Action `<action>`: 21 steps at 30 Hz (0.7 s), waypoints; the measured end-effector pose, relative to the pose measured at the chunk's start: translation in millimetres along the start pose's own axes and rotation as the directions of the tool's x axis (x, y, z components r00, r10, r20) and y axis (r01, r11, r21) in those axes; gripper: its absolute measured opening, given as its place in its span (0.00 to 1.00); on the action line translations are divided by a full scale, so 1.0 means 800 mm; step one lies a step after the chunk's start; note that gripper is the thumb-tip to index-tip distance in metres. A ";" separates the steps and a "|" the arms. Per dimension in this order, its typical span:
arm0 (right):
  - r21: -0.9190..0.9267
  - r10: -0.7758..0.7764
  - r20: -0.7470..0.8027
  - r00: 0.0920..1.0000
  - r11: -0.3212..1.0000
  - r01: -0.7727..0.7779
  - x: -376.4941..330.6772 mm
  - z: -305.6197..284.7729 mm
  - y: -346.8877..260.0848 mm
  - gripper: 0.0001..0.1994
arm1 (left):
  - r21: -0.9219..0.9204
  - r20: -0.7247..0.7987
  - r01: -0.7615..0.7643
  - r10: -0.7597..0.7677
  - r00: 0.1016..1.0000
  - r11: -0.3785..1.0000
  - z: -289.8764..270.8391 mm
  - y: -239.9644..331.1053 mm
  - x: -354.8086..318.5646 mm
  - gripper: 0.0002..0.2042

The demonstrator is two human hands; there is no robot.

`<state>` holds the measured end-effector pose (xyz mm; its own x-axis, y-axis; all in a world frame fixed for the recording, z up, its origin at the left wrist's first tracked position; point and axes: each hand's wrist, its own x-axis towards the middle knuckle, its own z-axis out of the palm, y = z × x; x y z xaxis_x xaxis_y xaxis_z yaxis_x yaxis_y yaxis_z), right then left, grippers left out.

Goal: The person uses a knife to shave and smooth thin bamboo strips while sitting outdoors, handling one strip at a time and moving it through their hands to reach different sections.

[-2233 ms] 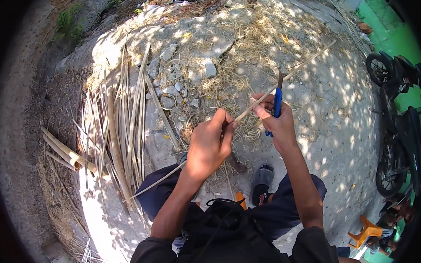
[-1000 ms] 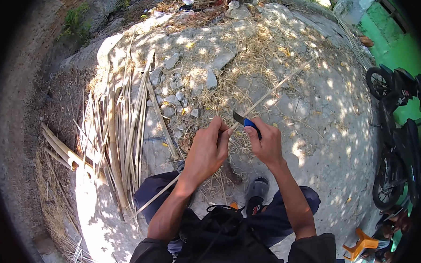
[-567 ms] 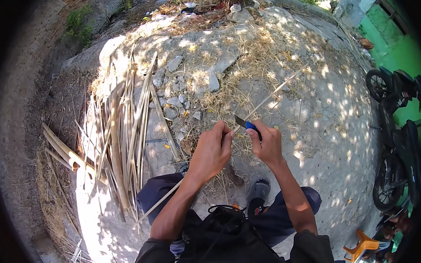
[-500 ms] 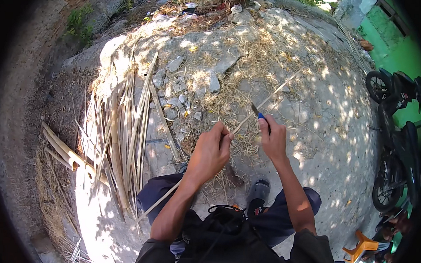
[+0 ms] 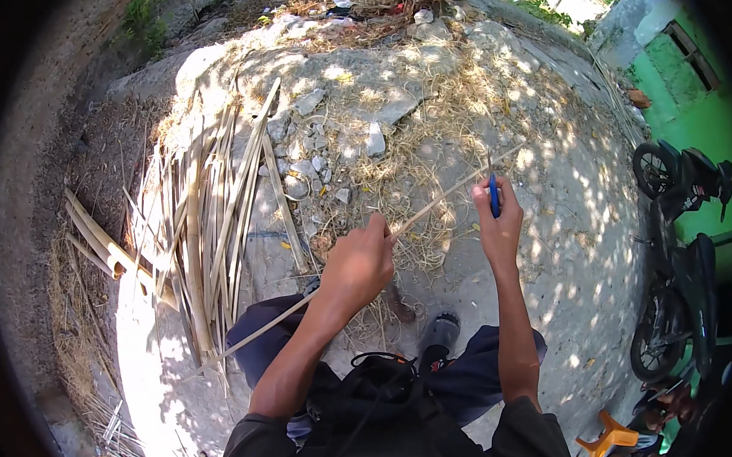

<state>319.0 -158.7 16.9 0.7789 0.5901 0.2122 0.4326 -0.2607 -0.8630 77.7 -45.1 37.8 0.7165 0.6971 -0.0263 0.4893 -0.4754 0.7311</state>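
Observation:
A long, thin bamboo strip (image 5: 442, 197) runs slantwise from beside my left thigh, under my left forearm, out to the far right. My left hand (image 5: 359, 259) is closed round it near its middle. In my right hand (image 5: 498, 216) is a knife with a blue handle (image 5: 494, 195), gripped with the thumb along it. Its narrow dark blade points away from me and lies at the strip, close to the far end; whether it touches the strip I cannot tell. Pale curled shavings (image 5: 462, 94) lie on the ground beneath and beyond the strip.
Split bamboo strips (image 5: 207, 221) lie in a pile at my left, with thicker bamboo poles (image 5: 108, 242) beside them. Broken concrete pieces (image 5: 309, 102) are scattered ahead. Motorcycles (image 5: 674, 283) stand at the right by a green wall (image 5: 690, 104), near an orange plastic chair (image 5: 607, 439) and seated people.
My right hand has moved right and slightly away with the knife, along the strip toward its far end. The blade now points more straight ahead. My left hand keeps hold of the strip.

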 end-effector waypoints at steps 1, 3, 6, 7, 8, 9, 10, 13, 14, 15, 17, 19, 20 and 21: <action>-0.078 -0.045 0.069 0.997 0.996 0.050 -0.002 0.005 -0.012 0.15 | -0.014 -0.011 -0.009 0.009 1.000 1.000 -0.003 -0.001 -0.001 0.09; -0.211 -0.117 0.155 0.981 0.966 0.148 -0.004 0.011 -0.026 0.12 | -0.035 -0.003 -0.019 0.019 1.000 0.999 -0.007 0.000 0.000 0.09; -0.230 -0.329 0.300 0.895 0.886 0.403 -0.006 0.012 -0.015 0.15 | -0.042 0.023 -0.036 0.037 0.999 0.998 -0.011 0.010 0.003 0.08; -0.200 -0.296 0.330 0.896 0.906 0.373 -0.008 0.013 -0.021 0.14 | -0.022 0.034 -0.031 0.032 0.999 0.999 -0.011 0.009 0.004 0.08; -0.196 -0.293 0.329 0.898 0.909 0.368 -0.007 0.014 -0.017 0.14 | -0.016 0.038 -0.028 0.029 0.999 0.999 -0.011 0.006 0.005 0.08; -0.215 -0.281 0.342 0.896 0.905 0.366 -0.006 0.012 -0.015 0.14 | -0.006 0.036 -0.056 0.056 0.998 0.998 -0.011 0.004 0.006 0.08; -0.234 -0.270 0.356 0.895 0.901 0.365 -0.005 0.011 -0.013 0.14 | 0.004 0.034 -0.083 0.083 0.996 0.997 -0.011 0.002 0.007 0.08; -0.266 -0.287 0.357 0.889 0.881 0.391 -0.004 0.013 -0.004 0.14 | 0.029 0.020 -0.071 0.070 0.997 0.997 -0.009 0.003 0.009 0.08; -0.266 -0.284 0.356 0.890 0.882 0.388 -0.005 0.015 0.000 0.14 | 0.030 0.023 -0.071 0.070 0.997 0.997 -0.006 0.005 0.010 0.08; -0.258 -0.302 0.353 0.885 0.878 0.403 -0.005 0.017 0.003 0.14 | 0.023 -0.039 -0.108 0.108 0.993 0.994 -0.002 0.008 0.010 0.09; -0.250 -0.320 0.349 0.881 0.874 0.416 -0.007 0.020 0.005 0.14 | 0.018 -0.100 -0.145 0.146 0.984 0.989 0.004 0.008 0.011 0.09; -0.236 -0.331 0.350 0.877 0.875 0.424 -0.010 0.024 0.001 0.14 | 0.014 -0.096 -0.151 0.151 0.984 0.989 0.008 0.004 0.015 0.10; -0.234 -0.331 0.350 0.876 0.875 0.424 -0.010 0.024 0.001 0.14 | 0.015 -0.097 -0.150 0.150 0.984 0.989 0.009 0.003 0.017 0.10; -0.234 -0.327 0.346 0.879 0.877 0.419 -0.010 0.024 0.001 0.16 | 0.029 -0.097 -0.120 0.122 0.988 0.992 0.010 0.002 0.020 0.09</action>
<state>303.9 -148.9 5.7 0.3861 0.8686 0.3105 0.8122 -0.1605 -0.5609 93.9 -39.1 33.4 0.7192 0.6826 0.1300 0.4137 -0.5709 0.7091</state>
